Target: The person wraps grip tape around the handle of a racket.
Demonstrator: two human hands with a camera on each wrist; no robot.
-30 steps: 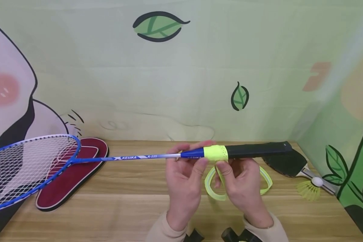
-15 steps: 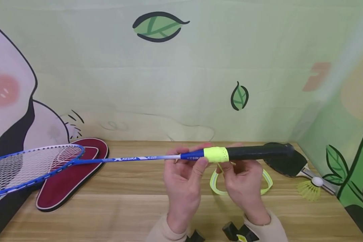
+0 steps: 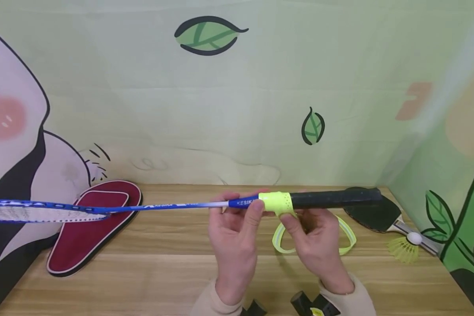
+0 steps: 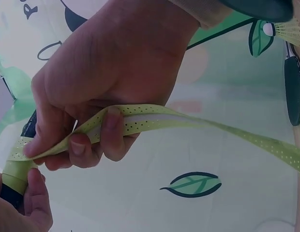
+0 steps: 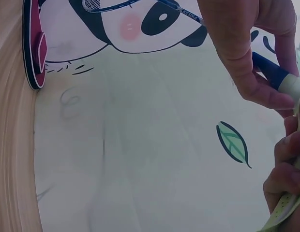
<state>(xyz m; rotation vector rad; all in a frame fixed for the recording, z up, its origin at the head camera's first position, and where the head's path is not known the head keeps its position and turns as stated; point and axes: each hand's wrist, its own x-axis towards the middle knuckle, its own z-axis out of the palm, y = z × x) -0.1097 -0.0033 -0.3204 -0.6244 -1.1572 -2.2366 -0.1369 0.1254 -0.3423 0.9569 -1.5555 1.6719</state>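
The left hand (image 3: 235, 245) grips a slim blue-and-white badminton racket (image 3: 162, 208) above the wood-grain table (image 3: 142, 285); the right hand (image 3: 317, 239) pinches perforated fluorescent-yellow grip tape (image 3: 276, 202) beside its black handle (image 3: 335, 199). Wrapping seems in hand; the next turn probably calls for even tension, working right. The left wrist view shows tape crossing the right hand's curled fingers, hidden in the head view.
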